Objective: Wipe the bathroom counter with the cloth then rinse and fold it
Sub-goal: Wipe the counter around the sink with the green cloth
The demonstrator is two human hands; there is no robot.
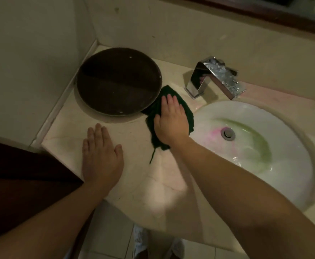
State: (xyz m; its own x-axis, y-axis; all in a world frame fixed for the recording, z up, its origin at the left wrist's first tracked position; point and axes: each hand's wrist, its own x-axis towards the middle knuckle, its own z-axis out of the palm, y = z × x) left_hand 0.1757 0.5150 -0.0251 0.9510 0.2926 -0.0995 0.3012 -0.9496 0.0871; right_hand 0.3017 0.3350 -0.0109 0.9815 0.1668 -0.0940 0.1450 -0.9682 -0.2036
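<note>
Fingers (97,135) of the left hand (101,157) lie straight and flat on the pale, veined stone counter (153,184) at centre left. Above them a round dark tray (118,81) fills the beige wall corner. At centre the right hand (171,120), fingers extended, presses the dark green cloth (188,113) onto the counter, with the cloth's edge against the tray's rim. Further right stand an angular chrome faucet (214,77) and an oval white basin (284,137) stained green and pink.

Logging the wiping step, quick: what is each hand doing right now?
Left hand: open, flat on the bare counter, holding nothing.
Right hand: open, fingers straight, pressing the dark green cloth onto the counter.
</note>
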